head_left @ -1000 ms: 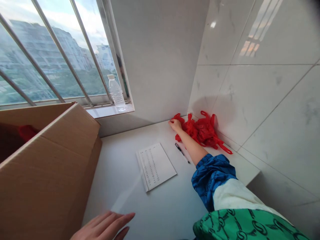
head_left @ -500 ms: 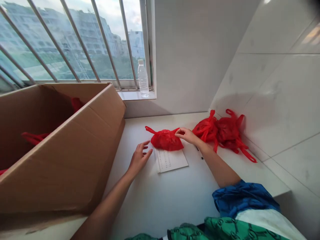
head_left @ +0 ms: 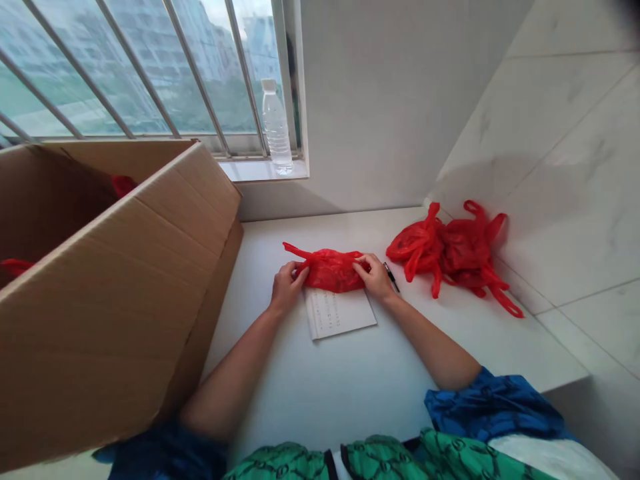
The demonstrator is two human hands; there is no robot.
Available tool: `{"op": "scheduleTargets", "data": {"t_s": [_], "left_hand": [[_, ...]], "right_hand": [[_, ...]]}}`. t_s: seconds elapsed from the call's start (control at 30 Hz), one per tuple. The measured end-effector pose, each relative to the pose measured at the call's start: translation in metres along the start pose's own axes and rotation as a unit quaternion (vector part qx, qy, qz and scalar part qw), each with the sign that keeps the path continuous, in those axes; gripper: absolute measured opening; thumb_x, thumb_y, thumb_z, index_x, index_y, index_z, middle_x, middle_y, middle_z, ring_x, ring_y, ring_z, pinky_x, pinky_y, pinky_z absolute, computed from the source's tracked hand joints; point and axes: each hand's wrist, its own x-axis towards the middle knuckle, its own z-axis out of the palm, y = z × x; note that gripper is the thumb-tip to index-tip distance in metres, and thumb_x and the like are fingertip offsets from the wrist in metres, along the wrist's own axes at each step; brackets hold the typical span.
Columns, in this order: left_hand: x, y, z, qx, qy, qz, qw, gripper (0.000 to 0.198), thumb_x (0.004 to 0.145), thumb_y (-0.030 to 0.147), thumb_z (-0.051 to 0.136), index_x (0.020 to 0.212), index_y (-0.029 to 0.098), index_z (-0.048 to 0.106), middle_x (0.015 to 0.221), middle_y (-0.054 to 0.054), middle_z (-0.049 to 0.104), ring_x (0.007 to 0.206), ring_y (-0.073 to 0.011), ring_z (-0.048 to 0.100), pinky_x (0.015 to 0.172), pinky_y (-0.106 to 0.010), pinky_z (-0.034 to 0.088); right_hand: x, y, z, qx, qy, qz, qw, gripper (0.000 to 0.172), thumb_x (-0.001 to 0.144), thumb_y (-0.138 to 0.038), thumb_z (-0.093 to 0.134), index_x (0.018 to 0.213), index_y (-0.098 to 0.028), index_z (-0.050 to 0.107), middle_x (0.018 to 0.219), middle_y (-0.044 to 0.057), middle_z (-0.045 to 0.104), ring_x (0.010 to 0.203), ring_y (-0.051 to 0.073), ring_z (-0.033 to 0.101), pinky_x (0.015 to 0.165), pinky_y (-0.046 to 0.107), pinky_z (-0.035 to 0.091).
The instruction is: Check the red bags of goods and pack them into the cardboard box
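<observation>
A red plastic bag (head_left: 333, 270) with something inside lies on the white table, over the top part of a notebook (head_left: 343, 313) with rows of writing. My left hand (head_left: 289, 283) pinches the bag's left side between thumb and fingers. At its right side, my right hand (head_left: 374, 275) grips the red plastic near the upper corner. One handle of the bag sticks out to the upper left. What the bag contains cannot be made out. A black pen (head_left: 391, 277) lies just beyond my right hand.
A large open cardboard box (head_left: 125, 287) with red bags inside stands on the left. More red plastic bags (head_left: 465, 250) are heaped by the tiled wall at right. A clear water bottle (head_left: 277, 130) stands on the sill of the barred window.
My left hand has moved from beside the bag onto its left side and closed on it. My right hand stays at the bag's right side. The view has shifted slightly.
</observation>
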Motion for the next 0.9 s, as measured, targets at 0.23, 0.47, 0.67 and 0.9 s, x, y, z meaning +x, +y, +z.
{"op": "scheduleTargets", "data": {"t_s": [0.23,0.47,0.67,0.9], "left_hand": [[-0.003,0.0,0.004,-0.22,-0.023,-0.052,0.974,0.039,0.084,0.056,0.06,0.093,0.02,0.053,0.086,-0.001,0.065,0.077,-0.0161,0.064,0.075,-0.03,0.055],[-0.005,-0.002,0.005,-0.345,-0.054,-0.099,0.932,0.035,0.081,0.048,0.071,0.092,0.019,0.056,0.082,0.001,0.067,0.07,-0.0123,0.065,0.067,-0.024,0.056],[-0.004,-0.003,0.004,-0.386,-0.052,-0.118,0.914,0.035,0.078,0.044,0.075,0.093,0.018,0.057,0.081,0.001,0.068,0.068,-0.0114,0.064,0.065,-0.023,0.055],[-0.004,0.002,0.003,-0.395,-0.056,-0.135,0.907,0.036,0.076,0.042,0.077,0.095,0.017,0.059,0.081,0.0,0.069,0.066,-0.0108,0.064,0.066,-0.022,0.053]], "right_hand": [[0.0,-0.007,0.004,0.133,0.058,0.044,0.988,0.03,0.093,-0.051,0.052,0.096,-0.021,0.054,0.091,0.003,0.063,0.084,0.018,0.059,0.078,0.03,0.048],[-0.001,-0.013,0.004,0.21,0.082,0.057,0.973,0.03,0.089,-0.05,0.06,0.093,-0.021,0.056,0.087,0.002,0.063,0.08,0.017,0.061,0.073,0.029,0.049],[-0.001,-0.017,0.003,0.196,0.103,0.038,0.975,0.027,0.089,-0.047,0.061,0.092,-0.02,0.058,0.085,0.002,0.065,0.078,0.017,0.061,0.072,0.028,0.048],[-0.003,-0.023,0.002,0.19,0.11,0.029,0.975,0.026,0.089,-0.047,0.061,0.092,-0.021,0.058,0.085,0.002,0.065,0.078,0.017,0.061,0.072,0.029,0.049]]}}
